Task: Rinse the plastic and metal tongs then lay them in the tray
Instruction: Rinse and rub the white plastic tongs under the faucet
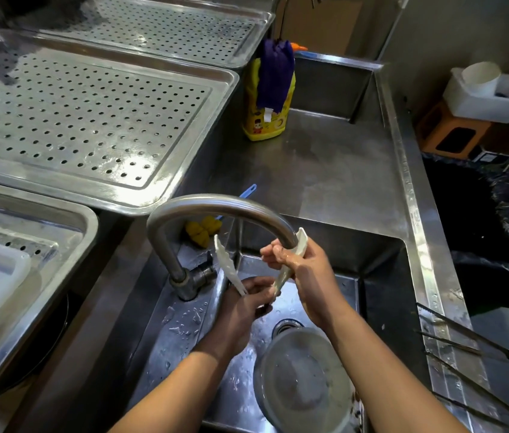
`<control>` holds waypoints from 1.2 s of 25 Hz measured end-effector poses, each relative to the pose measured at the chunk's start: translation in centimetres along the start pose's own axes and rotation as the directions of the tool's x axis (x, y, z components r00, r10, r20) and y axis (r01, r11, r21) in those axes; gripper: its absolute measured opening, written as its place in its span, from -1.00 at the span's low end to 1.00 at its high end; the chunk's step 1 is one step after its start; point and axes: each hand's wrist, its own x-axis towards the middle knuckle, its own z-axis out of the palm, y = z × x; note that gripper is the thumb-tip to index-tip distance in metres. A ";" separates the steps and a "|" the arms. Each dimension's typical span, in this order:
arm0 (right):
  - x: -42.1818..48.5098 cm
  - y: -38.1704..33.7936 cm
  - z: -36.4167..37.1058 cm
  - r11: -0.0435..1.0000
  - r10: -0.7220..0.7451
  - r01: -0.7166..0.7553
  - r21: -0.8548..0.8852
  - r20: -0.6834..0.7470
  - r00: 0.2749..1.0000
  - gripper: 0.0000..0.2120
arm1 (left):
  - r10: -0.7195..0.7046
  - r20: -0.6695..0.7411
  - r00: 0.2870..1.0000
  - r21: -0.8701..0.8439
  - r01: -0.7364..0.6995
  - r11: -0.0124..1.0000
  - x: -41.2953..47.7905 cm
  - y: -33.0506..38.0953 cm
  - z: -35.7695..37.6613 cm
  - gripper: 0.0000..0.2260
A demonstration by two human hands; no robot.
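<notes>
White plastic tongs (226, 264) are held over the sink (381, 276), arms spread in a V under the curved faucet (215, 207). My left hand (250, 301) grips their hinge end from below. My right hand (303, 270) is wrapped round the right arm of the tongs, whose tip sticks up beside the spout. Two pairs of metal tongs lie on the sink's right ledge: one (465, 335) higher, one (478, 392) nearer the bottom edge. A large perforated steel tray (91, 120) sits at the left.
A clear bowl (303, 385) rests in the sink near the drain. A yellow detergent bottle (265, 101) with a purple cloth stands behind. A yellow brush (203, 229) lies by the faucet. More perforated trays are at the back and lower left; a black bin bag (481, 220) is at the right.
</notes>
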 end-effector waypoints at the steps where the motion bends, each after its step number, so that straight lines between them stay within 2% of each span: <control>1: 0.2 -0.1 0.0 0.999 0.003 -0.004 -0.038 -0.006 1.000 -0.87 | -0.022 0.005 1.000 -0.006 0.022 1.000 0.3 0.4 0.4 -0.85; 4: 1.6 -0.8 0.5 0.997 0.005 -0.006 -0.073 -0.010 1.000 -0.78 | -0.067 -0.013 0.998 -0.055 0.066 0.996 0.8 0.6 1.5 -0.83; 6: 2.0 -0.8 1.5 1.000 0.007 -0.007 -0.022 0.026 1.000 -0.79 | -0.062 -0.115 0.991 -0.025 0.059 0.998 0.7 0.4 1.7 -0.84; 9: 1.8 -0.2 2.9 0.999 -0.035 0.034 0.023 0.038 0.999 -0.86 | 0.083 -0.290 0.953 0.093 -0.058 0.994 0.4 0.1 0.9 -0.80; 11: 1.9 0.3 3.3 0.992 -0.002 0.012 0.124 -0.079 0.997 -0.82 | 0.235 -0.304 0.923 0.195 -0.181 0.964 0.3 -0.1 0.7 -0.83; 13: 2.0 0.4 3.1 0.980 0.055 -0.005 0.200 -0.243 0.968 -0.83 | 0.339 -0.210 0.917 0.261 -0.281 0.923 0.2 0.1 0.7 -0.77; 14: 1.7 0.5 2.9 0.985 0.047 0.004 0.175 -0.289 0.956 -0.83 | 0.349 -0.150 0.925 0.293 -0.295 0.909 0.2 0.1 0.9 -0.73; 18: -0.4 1.1 1.5 1.000 0.003 -0.005 -0.007 -0.255 0.967 -0.78 | 0.146 -0.014 0.989 0.380 -0.130 0.916 -0.1 0.3 2.2 -0.61; 19: -0.7 1.2 1.1 1.000 0.018 -0.019 -0.001 -0.257 0.966 -0.75 | 0.096 0.008 0.995 0.371 -0.092 0.924 -0.4 0.3 2.5 -0.54; 21: -0.7 1.4 0.3 0.987 0.077 -0.040 0.154 -0.241 0.967 -0.60 | -0.015 0.045 0.999 0.338 -0.001 0.941 -0.8 0.2 3.0 -0.38; 23: -0.8 1.4 0.0 0.953 0.112 -0.070 0.296 -0.127 0.986 -0.49 | -0.211 0.107 0.972 0.260 0.178 0.949 -1.6 0.6 3.1 -0.28; 25: -0.8 1.4 -0.1 0.959 0.099 -0.079 0.272 -0.060 0.993 -0.41 | -0.375 0.311 0.873 0.099 0.362 0.927 -2.3 1.5 2.6 -0.24; 26: -0.6 1.4 -0.2 0.974 0.097 -0.079 0.213 -0.077 0.992 -0.37 | -0.392 0.410 0.824 0.031 0.416 0.909 -2.3 1.8 2.1 -0.23; 28: 0.0 1.3 -0.3 0.993 0.118 -0.115 0.032 -0.158 0.980 -0.28 | -0.320 0.478 0.818 -0.035 0.382 0.924 -2.8 2.4 2.0 -0.25; 30: 0.8 1.6 0.0 0.980 0.141 -0.172 -0.104 -0.257 0.956 -0.31 | -0.151 0.324 0.934 -0.027 0.168 0.985 -2.9 1.6 2.9 -0.33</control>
